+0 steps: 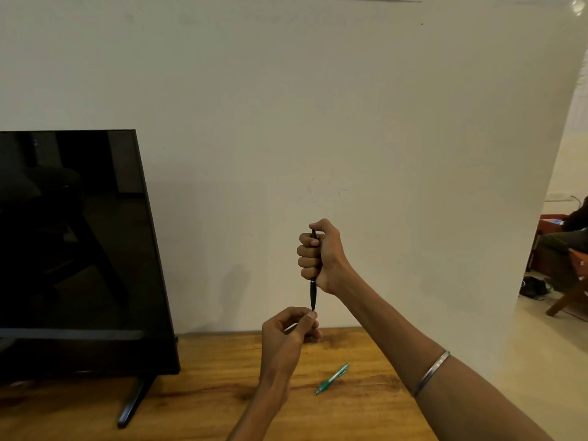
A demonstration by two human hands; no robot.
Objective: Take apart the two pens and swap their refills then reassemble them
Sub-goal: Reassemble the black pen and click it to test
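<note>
Black pen (313,294): upright in the air above the wooden table (206,393), tip down; upper half hidden inside a fist, lower barrel bare below a thin silver ring.
Right hand (319,254): well above the table, fingers curled tight round the black pen's upper barrel, thumb over the top end.
Left hand (291,326): just above the table's far edge, directly under the black pen; thumb and fingertips pinched at the pen's tip, the other fingers curled in; something pale and thin seen between the fingers, too small to tell what.
Green pen (332,378): flat on the table, near its right end, lying aslant with one end toward the wall and the other toward the person; apart from both hands, between the two forearms; looks whole.
Bangle (431,374): silver band round the right forearm, above the table's right end.
Monitor (73,243): dark and unlit, on the table's left part, on a black foot (133,402); screen showing dim reflections only.
Wall (318,122): pale, plain, straight behind the table's far edge.
Doorway area (560,249): right of the table, beyond the wall's edge; wooden furniture and part of a seated person, details blurred.
</note>
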